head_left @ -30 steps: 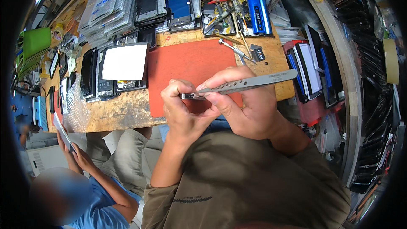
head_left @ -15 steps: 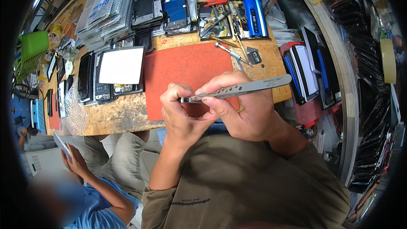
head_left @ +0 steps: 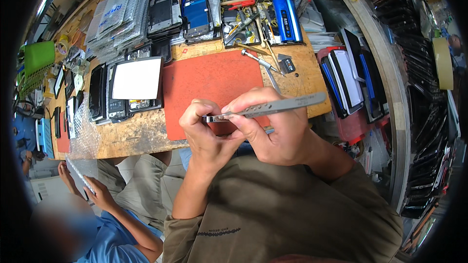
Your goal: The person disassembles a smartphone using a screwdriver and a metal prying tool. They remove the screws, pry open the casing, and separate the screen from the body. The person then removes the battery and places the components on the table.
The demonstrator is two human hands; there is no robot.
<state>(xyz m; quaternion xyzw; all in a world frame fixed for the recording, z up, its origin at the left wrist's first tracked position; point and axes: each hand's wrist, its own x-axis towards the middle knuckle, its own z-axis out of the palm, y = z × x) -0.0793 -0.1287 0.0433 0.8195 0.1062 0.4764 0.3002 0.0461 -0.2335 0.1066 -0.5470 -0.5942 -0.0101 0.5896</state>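
My left hand (head_left: 204,134) is closed around a thin, dark-edged phone part (head_left: 212,118), held edge-on over the near edge of the red work mat (head_left: 209,80). My right hand (head_left: 273,129) pinches a pair of long metal tweezers (head_left: 278,107), whose tips meet the part between my left fingers. Both hands touch each other just above my lap. Most of the held part is hidden by my fingers.
A wooden bench (head_left: 136,131) carries a white-screened device (head_left: 136,79), rows of dark phones (head_left: 97,92), bagged parts (head_left: 117,19), a blue box (head_left: 287,12) and loose tools (head_left: 261,62). Stacked phones (head_left: 351,80) stand at right. Another person in blue (head_left: 112,234) sits at lower left.
The view has shifted slightly, so the bench sits a little higher. My hands keep the same hold; the tweezers have tilted barely. The seated person's hand has dropped lower.
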